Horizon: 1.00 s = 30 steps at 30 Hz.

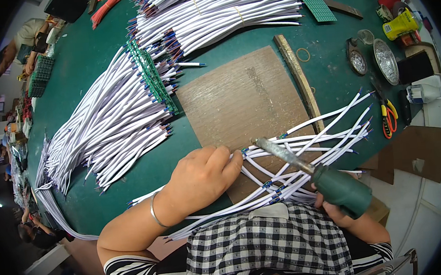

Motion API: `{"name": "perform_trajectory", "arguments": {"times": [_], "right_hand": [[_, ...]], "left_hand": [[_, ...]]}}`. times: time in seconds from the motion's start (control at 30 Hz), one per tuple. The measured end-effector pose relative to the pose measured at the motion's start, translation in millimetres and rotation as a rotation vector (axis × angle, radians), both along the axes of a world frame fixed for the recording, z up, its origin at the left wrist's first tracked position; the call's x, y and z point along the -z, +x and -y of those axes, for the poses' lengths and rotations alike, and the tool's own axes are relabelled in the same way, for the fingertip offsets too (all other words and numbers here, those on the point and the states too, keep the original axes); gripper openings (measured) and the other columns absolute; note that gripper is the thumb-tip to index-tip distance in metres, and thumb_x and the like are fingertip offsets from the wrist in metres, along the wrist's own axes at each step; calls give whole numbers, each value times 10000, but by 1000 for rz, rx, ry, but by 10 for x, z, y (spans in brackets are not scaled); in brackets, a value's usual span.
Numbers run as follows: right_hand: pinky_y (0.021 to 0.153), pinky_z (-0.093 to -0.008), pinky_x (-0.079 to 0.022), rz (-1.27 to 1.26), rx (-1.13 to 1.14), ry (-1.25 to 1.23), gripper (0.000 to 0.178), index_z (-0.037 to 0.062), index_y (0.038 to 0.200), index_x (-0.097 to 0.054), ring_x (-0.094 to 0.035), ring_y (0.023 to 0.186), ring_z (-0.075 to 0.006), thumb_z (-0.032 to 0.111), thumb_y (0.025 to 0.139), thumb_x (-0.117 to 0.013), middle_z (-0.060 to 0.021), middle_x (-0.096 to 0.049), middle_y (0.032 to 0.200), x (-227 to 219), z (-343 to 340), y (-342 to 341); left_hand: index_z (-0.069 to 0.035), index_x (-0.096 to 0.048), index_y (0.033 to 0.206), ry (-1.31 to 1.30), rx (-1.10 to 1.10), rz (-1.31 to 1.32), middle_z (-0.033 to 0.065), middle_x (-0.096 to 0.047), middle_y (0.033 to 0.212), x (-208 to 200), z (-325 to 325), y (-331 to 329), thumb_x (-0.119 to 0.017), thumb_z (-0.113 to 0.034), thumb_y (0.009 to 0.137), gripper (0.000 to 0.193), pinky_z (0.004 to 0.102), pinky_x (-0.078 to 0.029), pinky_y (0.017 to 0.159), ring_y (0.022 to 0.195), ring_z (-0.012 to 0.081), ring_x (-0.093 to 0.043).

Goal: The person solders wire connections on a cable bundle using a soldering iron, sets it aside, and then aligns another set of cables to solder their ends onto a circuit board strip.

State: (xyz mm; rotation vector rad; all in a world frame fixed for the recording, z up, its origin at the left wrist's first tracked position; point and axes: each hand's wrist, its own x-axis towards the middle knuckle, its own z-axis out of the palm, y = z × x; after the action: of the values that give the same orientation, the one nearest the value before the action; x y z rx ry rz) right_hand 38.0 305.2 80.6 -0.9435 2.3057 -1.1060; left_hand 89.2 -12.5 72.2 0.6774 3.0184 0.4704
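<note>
My left hand point(205, 174) is closed in a pinch at the end of a white cable point(303, 144); its fingertips partly hide the small blue joint point(245, 152) there. In my right hand point(334, 212) is a soldering iron point(343, 192) with a green handle and a metal barrel. The barrel points up and left, its tip beside my left fingertips, but contact cannot be made out. Several more white cables with small blue-green joints cross beneath the iron. They lie partly on a brown board point(243, 95) and run towards my checked apron point(268, 241).
A big stack of white cables point(106, 115) lies left on the green table point(215, 69), with a green circuit panel point(149, 76) across its ends. More cable bundles point(222, 22) lie behind. At right are a wooden strip point(298, 81), metal dish point(385, 62), yellow bottle point(402, 26) and red-yellow cutters point(389, 118).
</note>
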Motion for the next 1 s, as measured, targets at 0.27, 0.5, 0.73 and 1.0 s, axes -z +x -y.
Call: {"name": "perform_trajectory", "arguments": {"times": [0.27, 0.5, 0.73, 1.0], "right_hand": [[819, -372, -500, -30, -58, -58, 293, 13, 1008, -663, -642, 917, -288, 76, 722, -664, -134, -668, 985, 3, 56, 13], [835, -352, -486, 30, -62, -49, 331, -5, 1039, -640, -634, 923, -276, 57, 718, -690, -139, -659, 1001, 30, 50, 26], [848, -358, -486, -45, -85, -65, 345, -15, 1055, -628, -627, 947, -278, 61, 727, -700, -151, -641, 1042, 58, 23, 37], [807, -348, -506, 31, -45, -39, 371, -18, 1055, -614, -630, 920, -287, 68, 707, -713, -165, -633, 1014, 56, 27, 53]], "left_hand": [[-47, -613, 1073, -21, 26, -8, 75, -557, 865, -1, 1, 9, -600, -107, 749, 330, 315, -480, 595, 706, 215, -568], [-47, -614, 1070, -14, 29, -41, 73, -557, 872, -3, -3, 4, -607, -107, 746, 330, 311, -479, 599, 710, 208, -566], [-45, -612, 1066, -18, 31, -48, 73, -553, 869, -1, -5, 1, -608, -106, 747, 326, 311, -478, 598, 707, 207, -566], [-43, -608, 1059, -24, 35, -49, 71, -540, 854, -11, -9, -5, -604, -104, 749, 316, 311, -475, 591, 696, 205, -560]]}}
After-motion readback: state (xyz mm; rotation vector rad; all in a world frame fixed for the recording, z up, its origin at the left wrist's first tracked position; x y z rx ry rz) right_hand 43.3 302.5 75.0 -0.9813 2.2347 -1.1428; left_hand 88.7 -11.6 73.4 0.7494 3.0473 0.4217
